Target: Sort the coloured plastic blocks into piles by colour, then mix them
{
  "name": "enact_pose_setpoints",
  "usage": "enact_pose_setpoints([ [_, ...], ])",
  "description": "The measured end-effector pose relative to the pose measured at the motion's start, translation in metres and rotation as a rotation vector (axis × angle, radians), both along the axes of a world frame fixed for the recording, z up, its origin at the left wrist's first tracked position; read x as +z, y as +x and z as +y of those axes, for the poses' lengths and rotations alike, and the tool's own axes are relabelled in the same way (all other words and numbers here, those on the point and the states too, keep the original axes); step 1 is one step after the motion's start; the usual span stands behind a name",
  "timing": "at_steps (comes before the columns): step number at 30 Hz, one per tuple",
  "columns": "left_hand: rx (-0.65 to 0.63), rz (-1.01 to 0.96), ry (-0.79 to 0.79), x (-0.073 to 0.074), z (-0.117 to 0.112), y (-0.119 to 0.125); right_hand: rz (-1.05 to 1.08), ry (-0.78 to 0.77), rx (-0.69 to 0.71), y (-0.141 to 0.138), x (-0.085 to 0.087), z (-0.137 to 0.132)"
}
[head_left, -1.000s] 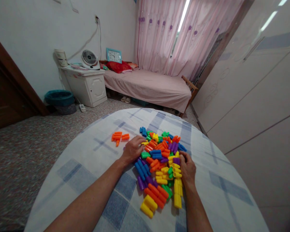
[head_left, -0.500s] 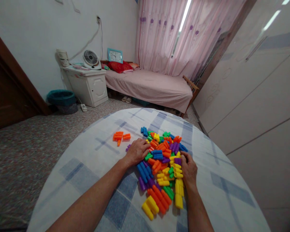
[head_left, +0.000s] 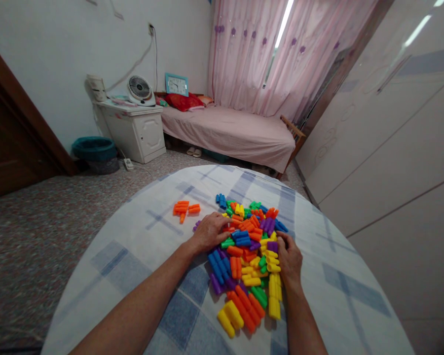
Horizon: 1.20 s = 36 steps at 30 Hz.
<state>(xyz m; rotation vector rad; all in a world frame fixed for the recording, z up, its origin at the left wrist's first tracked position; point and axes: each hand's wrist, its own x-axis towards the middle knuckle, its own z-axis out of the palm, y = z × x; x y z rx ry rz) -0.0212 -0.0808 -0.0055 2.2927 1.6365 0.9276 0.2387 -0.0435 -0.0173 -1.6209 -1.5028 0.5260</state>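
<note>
A heap of coloured plastic blocks (head_left: 248,246) lies in the middle of a round table (head_left: 140,256) covered with a blue-checked cloth. My left hand (head_left: 209,231) rests on the heap's left edge, fingers curled over orange and green blocks; what it grips is hidden. My right hand (head_left: 288,259) lies at the heap's right side, fingers bent against a purple block (head_left: 271,245) and yellow blocks (head_left: 272,261). A small separate group of orange blocks (head_left: 185,209) sits to the far left of the heap.
Beyond the table are a pink bed (head_left: 229,130), a white cabinet (head_left: 133,130) with a fan (head_left: 139,90), a teal bin (head_left: 93,149) on the floor, and white wardrobe doors (head_left: 392,148) to the right.
My left hand has slid slightly right into the heap, and a few orange and green blocks beneath it have shifted. My right hand has hardly moved.
</note>
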Motion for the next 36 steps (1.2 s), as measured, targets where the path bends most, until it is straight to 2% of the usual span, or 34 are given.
enact_pose_setpoints([
  [9,-0.007,0.041,0.018,-0.001,0.002,0.001,-0.013,-0.004,-0.007,0.0,-0.001,0.001],
  [13,0.051,0.013,0.106,-0.001,0.0,0.005,-0.022,0.003,-0.003,0.0,-0.001,0.001],
  [15,0.133,-0.048,0.196,0.0,0.0,0.004,-0.025,0.0,-0.01,0.0,-0.001,0.001],
  [18,0.335,-0.118,0.322,0.001,0.002,-0.005,-0.025,0.0,-0.011,0.0,0.0,0.0],
  [23,0.682,-0.087,0.416,0.0,0.006,-0.031,-0.024,-0.003,-0.015,0.0,0.0,-0.001],
  [28,0.83,-0.107,0.452,-0.003,0.006,-0.043,-0.017,0.011,-0.013,0.0,0.0,0.0],
  [30,0.844,-0.14,0.485,-0.002,0.006,-0.041,-0.018,0.014,-0.015,0.0,-0.001,0.001],
  [32,0.805,-0.183,0.521,-0.001,0.006,-0.038,-0.019,0.007,-0.02,0.0,-0.001,0.001],
  [34,0.695,-0.23,0.525,0.001,0.006,-0.031,-0.02,-0.002,-0.021,0.0,-0.001,0.001],
  [36,0.529,-0.269,0.48,0.002,0.005,-0.022,-0.019,-0.01,-0.018,0.0,-0.001,0.001],
])
